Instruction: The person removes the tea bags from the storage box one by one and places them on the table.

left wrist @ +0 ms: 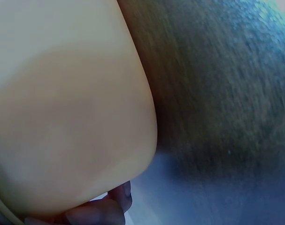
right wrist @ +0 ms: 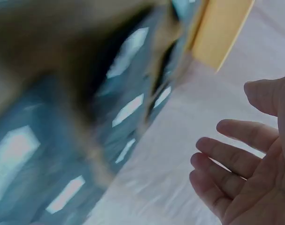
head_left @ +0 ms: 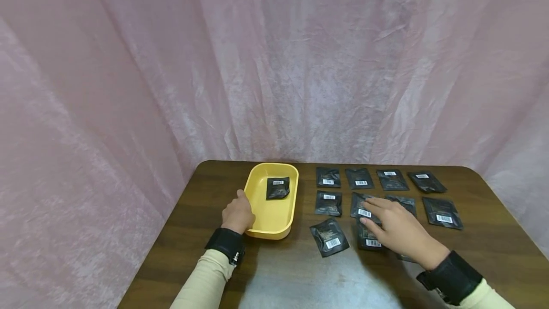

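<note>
A yellow plastic tray (head_left: pixel 268 221) stands left of the table's middle, with one black sachet (head_left: pixel 278 188) lying in it. My left hand (head_left: pixel 237 213) grips the tray's left side near the front; in the left wrist view its fingers (left wrist: pixel 119 199) show at the tray's edge. To the right, my right hand (head_left: pixel 401 230) hovers over flat black sachets with white barcode labels, its fingers spread and nothing visible in its grasp. It partly covers a middle-row sachet (head_left: pixel 358 204), a front-row sachet (head_left: pixel 368 241) and others. The right wrist view shows that palm (right wrist: pixel 259 197) apart from the blurred sachets.
More black sachets lie in loose rows: a back row including one sachet (head_left: pixel 328 177) nearest the tray, another sachet (head_left: pixel 442 213) at the right, and a tilted sachet (head_left: pixel 329 237) in front. The brown wooden table (head_left: pixel 193 218) ends at a pink curtain (head_left: pixel 317 85).
</note>
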### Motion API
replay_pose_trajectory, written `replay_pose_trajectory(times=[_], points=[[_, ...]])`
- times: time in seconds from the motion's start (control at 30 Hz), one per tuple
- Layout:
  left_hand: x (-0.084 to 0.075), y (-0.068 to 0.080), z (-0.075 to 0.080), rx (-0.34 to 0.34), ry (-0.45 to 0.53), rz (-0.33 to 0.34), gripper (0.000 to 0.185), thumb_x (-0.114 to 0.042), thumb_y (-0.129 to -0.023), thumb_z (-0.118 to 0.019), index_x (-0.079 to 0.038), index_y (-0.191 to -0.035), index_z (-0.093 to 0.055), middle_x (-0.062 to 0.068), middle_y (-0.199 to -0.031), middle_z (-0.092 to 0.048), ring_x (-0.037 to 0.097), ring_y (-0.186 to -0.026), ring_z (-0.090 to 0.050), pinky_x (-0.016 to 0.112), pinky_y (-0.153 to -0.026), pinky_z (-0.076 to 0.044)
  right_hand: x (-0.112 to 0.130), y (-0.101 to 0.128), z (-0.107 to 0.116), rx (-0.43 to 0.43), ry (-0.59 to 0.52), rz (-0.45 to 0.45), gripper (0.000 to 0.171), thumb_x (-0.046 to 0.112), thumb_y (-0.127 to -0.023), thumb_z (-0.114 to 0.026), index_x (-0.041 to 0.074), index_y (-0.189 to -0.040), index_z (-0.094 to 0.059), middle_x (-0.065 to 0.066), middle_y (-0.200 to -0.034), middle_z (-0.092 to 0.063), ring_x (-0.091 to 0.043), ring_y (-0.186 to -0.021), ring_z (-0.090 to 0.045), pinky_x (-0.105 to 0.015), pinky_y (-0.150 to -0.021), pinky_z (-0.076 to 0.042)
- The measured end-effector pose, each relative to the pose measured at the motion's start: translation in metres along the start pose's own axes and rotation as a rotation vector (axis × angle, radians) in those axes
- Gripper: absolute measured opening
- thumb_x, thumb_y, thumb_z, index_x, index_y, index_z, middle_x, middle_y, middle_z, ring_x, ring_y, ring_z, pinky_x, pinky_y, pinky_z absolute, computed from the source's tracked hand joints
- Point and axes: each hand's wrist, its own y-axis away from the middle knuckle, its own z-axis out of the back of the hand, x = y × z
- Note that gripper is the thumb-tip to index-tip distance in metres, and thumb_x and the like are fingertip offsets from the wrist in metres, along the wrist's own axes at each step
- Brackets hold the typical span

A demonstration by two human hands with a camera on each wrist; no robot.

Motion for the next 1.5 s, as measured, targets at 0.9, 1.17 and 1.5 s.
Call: replay_pose_trajectory(times=[0.9, 1.17, 1.5], points=[[0.002, 0.018, -0.003, -0.034, -0.016, 0.008, 0.056, -0.015, -0.087, -0.08, -0.002, -0.129, -0.044, 0.02, -0.101, -0.07, 0.035, -0.089, -0.071, 0.053, -0.079, -0.056, 0.133, -0.191, -0.088, 0.368, -0.126, 0.198, 0.073, 0.031, -0.095, -0.078, 0.002, -0.156, -0.05, -0.023, -0.158, -0.055, -0.038, -0.148, -0.054, -0.049, -0.12, -0.047], [0.005, 0.022, -0.003, -0.046, 0.001, -0.002, 0.054, -0.014, -0.086, -0.079, -0.001, -0.127, -0.045, 0.021, -0.099, -0.071, 0.036, -0.088, -0.071, 0.054, -0.078, -0.056, 0.139, -0.197, -0.114, 0.513, 0.102, 0.151, 0.078, 0.027, -0.093, -0.065, 0.005, -0.163, -0.04, -0.023, -0.165, -0.047, -0.039, -0.158, -0.041, -0.051, -0.129, -0.033], [0.004, 0.019, -0.004, -0.02, -0.007, 0.022, 0.059, -0.014, -0.086, -0.082, -0.003, -0.13, -0.044, 0.019, -0.098, -0.069, 0.034, -0.085, -0.069, 0.053, -0.078, -0.056, 0.141, -0.2, -0.127, 0.454, 0.269, 0.163, 0.061, 0.025, -0.104, -0.062, 0.006, -0.16, -0.046, -0.017, -0.14, -0.07, -0.031, -0.125, -0.069, -0.042, -0.102, -0.058]])
